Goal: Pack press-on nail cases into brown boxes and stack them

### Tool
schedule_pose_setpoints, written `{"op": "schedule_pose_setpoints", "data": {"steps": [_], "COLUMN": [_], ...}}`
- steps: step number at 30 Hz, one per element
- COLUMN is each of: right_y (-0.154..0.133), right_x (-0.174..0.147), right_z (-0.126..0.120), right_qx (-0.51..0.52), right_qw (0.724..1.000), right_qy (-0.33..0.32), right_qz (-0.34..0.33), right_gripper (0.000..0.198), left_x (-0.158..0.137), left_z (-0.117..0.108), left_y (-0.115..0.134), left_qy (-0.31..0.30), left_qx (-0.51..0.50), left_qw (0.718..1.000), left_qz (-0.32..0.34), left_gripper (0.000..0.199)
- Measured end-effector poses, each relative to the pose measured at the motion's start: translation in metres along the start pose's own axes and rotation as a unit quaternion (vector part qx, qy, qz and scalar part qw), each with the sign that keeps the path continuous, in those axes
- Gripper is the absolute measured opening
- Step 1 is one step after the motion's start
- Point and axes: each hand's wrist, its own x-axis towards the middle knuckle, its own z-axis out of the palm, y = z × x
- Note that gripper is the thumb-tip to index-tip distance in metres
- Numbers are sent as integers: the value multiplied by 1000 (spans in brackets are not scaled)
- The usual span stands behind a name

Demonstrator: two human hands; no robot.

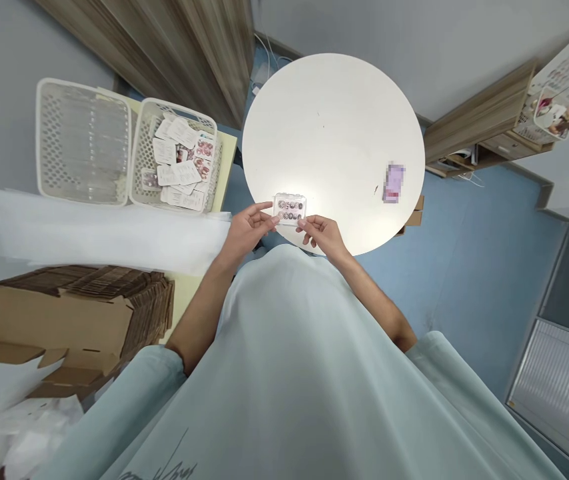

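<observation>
A small clear plastic case (290, 208) is held over the near edge of the round white table (334, 120). Inside it lie two rows of small, patterned oval pieces that look like press-on nails. My left hand (248, 230) grips the case at its left side, thumb on the lower left corner and index finger along the upper left edge. At the lower right corner, the thumb and fingers of my right hand (323, 233) pinch it too. The lid seems closed, and the fingertips beneath the case are hidden.
A white basket (137, 160) at left holds several cards and small packs. Beside it, another basket (42, 140) contains clear plastic cases. Folded cardboard boxes (54, 317) are stacked nearer me. A blurred purple item (394, 183) lies on the table's right side. A wooden cabinet (484, 113) stands beyond.
</observation>
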Motion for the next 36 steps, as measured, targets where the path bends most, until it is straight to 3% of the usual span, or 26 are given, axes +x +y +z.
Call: {"op": "schedule_pose_setpoints", "data": {"steps": [6, 10, 14, 17, 21, 25, 30, 36], "right_y": [11, 26, 45, 58, 74, 81, 82, 76], "right_x": [27, 59, 98, 124, 143, 147, 144, 129], "right_z": [14, 26, 40, 50, 59, 64, 64, 59], "right_qx": [17, -1, -33, -41, -60, -78, -78, -103], "right_qw": [1000, 1000, 997, 989, 978, 967, 964, 970], "right_qy": [-14, -3, 27, 57, 93, 113, 113, 90], "right_qz": [-1, 12, 71, 131, 179, 215, 227, 202], "right_gripper": [65, 48, 23, 24, 29, 29, 25, 13], "left_x": [18, 45, 84, 109, 129, 134, 132, 103], "left_z": [-21, -33, -36, -32, -24, -18, -16, -30], "left_y": [-13, -34, -63, -83, -101, -113, -118, -107], "left_qy": [9, 20, 44, 56, 37, 9, 1, -7], "left_qx": [4, 31, 93, 186, 269, 292, 275, 211], "left_qw": [1000, 999, 993, 976, 952, 943, 951, 972], "left_qz": [7, -9, -49, -94, -143, -160, -140, -104], "left_gripper": [75, 74, 58, 42, 42, 45, 45, 44]}}
